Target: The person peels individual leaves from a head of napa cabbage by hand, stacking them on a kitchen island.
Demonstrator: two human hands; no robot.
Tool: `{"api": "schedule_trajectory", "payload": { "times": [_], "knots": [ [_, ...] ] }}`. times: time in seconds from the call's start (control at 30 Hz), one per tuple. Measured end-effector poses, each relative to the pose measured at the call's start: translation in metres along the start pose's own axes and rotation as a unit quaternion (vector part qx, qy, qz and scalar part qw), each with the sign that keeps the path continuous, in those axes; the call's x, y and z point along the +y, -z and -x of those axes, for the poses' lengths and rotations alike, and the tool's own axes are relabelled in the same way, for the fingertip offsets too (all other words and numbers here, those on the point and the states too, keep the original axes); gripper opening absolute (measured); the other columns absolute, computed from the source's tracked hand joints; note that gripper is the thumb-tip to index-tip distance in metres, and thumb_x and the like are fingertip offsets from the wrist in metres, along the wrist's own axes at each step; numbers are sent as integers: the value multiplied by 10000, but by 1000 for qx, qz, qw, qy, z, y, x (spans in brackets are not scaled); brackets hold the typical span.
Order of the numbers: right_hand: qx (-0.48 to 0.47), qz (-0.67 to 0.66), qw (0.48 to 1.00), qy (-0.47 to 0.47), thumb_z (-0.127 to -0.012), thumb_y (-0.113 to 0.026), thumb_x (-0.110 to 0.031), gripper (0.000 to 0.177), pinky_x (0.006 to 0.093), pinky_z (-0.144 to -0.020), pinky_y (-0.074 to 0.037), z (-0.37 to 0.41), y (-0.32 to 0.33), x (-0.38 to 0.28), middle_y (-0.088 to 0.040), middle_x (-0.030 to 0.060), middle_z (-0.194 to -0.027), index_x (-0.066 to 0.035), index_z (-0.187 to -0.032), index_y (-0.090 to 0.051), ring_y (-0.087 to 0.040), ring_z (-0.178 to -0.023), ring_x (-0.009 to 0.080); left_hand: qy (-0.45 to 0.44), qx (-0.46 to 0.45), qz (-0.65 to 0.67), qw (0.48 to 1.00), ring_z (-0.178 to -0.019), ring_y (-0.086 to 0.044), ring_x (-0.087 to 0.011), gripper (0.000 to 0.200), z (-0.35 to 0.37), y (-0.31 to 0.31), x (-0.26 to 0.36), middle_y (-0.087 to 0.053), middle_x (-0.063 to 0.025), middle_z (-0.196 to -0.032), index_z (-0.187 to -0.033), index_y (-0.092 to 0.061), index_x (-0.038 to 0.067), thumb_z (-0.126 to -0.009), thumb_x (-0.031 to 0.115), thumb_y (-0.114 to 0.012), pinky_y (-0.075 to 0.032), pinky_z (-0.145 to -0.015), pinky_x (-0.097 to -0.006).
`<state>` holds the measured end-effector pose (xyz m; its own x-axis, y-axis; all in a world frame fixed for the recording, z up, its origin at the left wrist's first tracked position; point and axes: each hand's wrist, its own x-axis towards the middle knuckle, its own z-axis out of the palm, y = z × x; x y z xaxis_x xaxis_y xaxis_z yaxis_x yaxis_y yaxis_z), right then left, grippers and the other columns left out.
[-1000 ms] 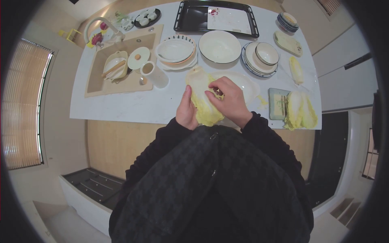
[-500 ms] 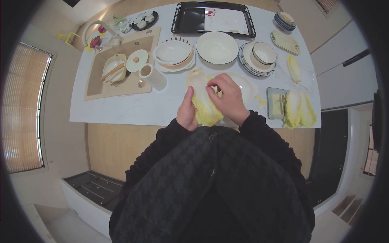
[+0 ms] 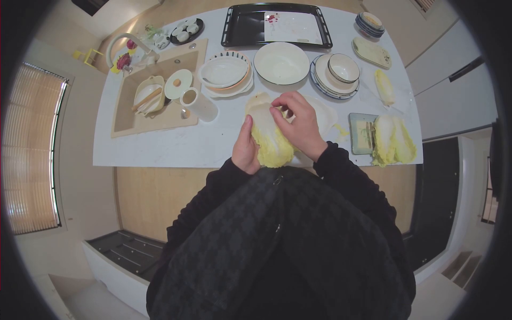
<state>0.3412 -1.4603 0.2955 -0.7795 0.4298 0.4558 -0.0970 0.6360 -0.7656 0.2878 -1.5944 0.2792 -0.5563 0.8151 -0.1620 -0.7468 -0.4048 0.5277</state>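
Observation:
A pale cabbage leaf [image 3: 265, 133] with a yellow frilly end is held upright near the counter's front edge. My left hand [image 3: 246, 148] grips its left side, thumb up. My right hand [image 3: 300, 124] is at the leaf's upper right, thumb and fingertips pinched together on its surface; anything between them is too small to tell. Behind my right hand lies a white dish [image 3: 322, 114], partly hidden. More cabbage leaves [image 3: 393, 140] rest on a green rectangular plate [image 3: 362, 125] to the right, and a small cabbage piece [image 3: 384, 87] lies beyond.
A large white bowl [image 3: 281, 63], stacked dishes [image 3: 226, 72] and plates with a small bowl [image 3: 343, 68] stand behind my hands. A black tray [image 3: 248, 26] is at the back. Left are a white cylinder [image 3: 200, 104] and the sink [image 3: 125, 109] with a pot in it.
The camera view has shifted slightly. My right hand remains at the leaf with its fingers a little changed, and my left hand still holds the leaf.

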Motion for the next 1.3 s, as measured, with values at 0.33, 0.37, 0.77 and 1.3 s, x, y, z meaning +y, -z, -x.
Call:
{"api": "schedule_trajectory", "payload": {
  "times": [0.33, 0.37, 0.77, 1.3],
  "knots": [
    [231, -173, 939, -185, -906, -659, -178, 137, 216, -683, -462, -32, 57, 11, -623, 5, -894, -91, -1007, -628, -532, -758, 83, 55, 145, 43, 987, -1010, -648, -320, 396, 2, 26, 14, -661, -174, -1102, -1215, -555, 8, -916, 264, -589, -490, -957, -450],
    [228, -179, 931, -220, -909, -656, -184, 141, 210, -671, -455, -35, 66, 15, -614, 2, -889, -88, -1008, -626, -529, -753, 79, 50, 143, 41, 988, -1017, -644, -322, 398, 2, 32, 16, -658, -173, -1106, -1223, -551, 17, -905, 250, -601, -489, -961, -456],
    [-20, -34, 913, -407, -906, -591, -151, 93, 277, -552, -508, 14, 11, 123, -609, 48, -778, -63, -929, -610, -554, -632, 149, 65, 137, 72, 986, -989, -646, -339, 392, 4, 51, 16, -654, -185, -1117, -1256, -531, 22, -898, 173, -587, -494, -941, -483],
    [-102, 58, 929, -351, -795, -685, -198, 206, 303, -743, -458, 23, -5, 139, -615, 37, -858, -107, -970, -629, -565, -797, 171, 101, 110, 11, 989, -972, -637, -255, 409, 9, 48, 19, -635, -110, -1043, -1146, -569, 93, -836, 332, -685, -495, -913, -416]
  ]
}}
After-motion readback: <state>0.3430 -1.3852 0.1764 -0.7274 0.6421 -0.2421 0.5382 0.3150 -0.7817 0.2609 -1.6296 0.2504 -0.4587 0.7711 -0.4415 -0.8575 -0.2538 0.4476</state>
